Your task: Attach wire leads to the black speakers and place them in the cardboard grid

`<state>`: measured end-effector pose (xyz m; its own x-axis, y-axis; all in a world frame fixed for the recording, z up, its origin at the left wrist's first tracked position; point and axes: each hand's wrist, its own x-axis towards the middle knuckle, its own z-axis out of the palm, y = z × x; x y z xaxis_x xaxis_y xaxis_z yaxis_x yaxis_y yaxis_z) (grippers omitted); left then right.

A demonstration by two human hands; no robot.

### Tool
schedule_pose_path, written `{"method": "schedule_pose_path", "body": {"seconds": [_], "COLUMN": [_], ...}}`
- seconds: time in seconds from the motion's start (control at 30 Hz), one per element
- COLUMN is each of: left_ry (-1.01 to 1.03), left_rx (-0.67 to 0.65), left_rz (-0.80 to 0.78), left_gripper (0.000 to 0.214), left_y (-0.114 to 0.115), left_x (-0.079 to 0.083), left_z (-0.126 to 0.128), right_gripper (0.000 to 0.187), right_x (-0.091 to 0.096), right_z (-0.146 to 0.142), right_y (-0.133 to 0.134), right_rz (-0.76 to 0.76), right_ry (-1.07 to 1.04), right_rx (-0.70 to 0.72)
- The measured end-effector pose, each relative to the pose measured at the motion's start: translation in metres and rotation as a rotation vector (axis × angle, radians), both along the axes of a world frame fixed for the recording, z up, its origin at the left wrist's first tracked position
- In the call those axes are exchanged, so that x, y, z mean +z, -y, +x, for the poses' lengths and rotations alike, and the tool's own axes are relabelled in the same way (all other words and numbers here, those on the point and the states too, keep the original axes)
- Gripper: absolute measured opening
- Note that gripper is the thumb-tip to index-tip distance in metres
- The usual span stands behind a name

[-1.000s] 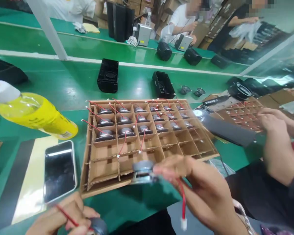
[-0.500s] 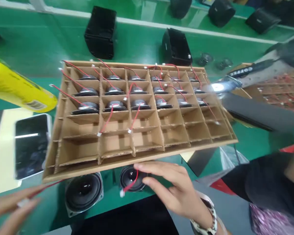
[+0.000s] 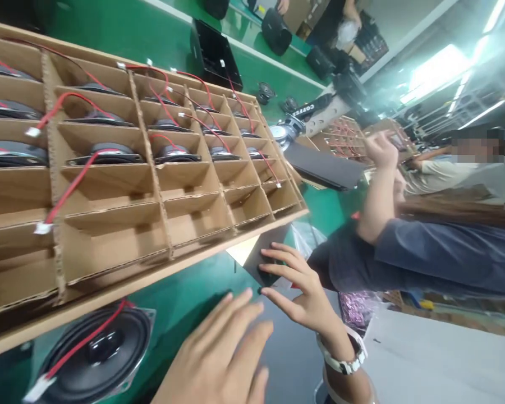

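My left hand [image 3: 219,350] hangs over the green bench with its fingers spread, holding nothing. Beyond it, my right hand [image 3: 297,286], with a white watch at the wrist, is also open; its fingertips lie over a dark flat piece [image 3: 273,241] past the box's right end. A loose speaker [image 3: 128,345] with a red wire and white plug lies left of my left hand, in front of the box. The divided cardboard box [image 3: 202,244] holds several speakers [image 3: 177,152] with red leads in its back rows. The front compartments show bare cardboard.
A co-worker [image 3: 425,255] in a dark shirt sits at right, one arm raised. Between us and behind stand a dark panel [image 3: 320,165] and a tool marked COFFEE [image 3: 315,109]. Black speaker housings [image 3: 216,56] stand along the green bench [image 3: 122,22]. Another divided box [image 3: 340,132] stands farther off.
The view has swung right. My left hand has let go of the red lead and moved right. My right hand has left the small speaker. The co-worker has come into view.
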<state>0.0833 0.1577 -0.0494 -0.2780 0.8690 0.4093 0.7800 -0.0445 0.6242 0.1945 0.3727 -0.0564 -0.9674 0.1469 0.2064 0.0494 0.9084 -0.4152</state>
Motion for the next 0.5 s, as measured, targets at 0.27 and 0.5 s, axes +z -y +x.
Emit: {"method": "schedule_pose_path", "body": {"seconds": [0.27,0.5], "left_ry": [-0.200,-0.207], "left_rx": [0.103,0.075], "left_rz": [-0.124,-0.159], "left_gripper": [0.048,0.051], "left_y": [-0.052,-0.047], "left_x": [-0.028,-0.030], "left_z": [-0.002,-0.002], "right_gripper": [0.018,0.014], "right_x": [-0.004,-0.005], "right_z": [-0.001,-0.001], "right_y": [0.001,0.002], "right_rz": [-0.128,-0.206], "right_ry": [-0.034,-0.031], "right_rx": [-0.094,-0.119]}}
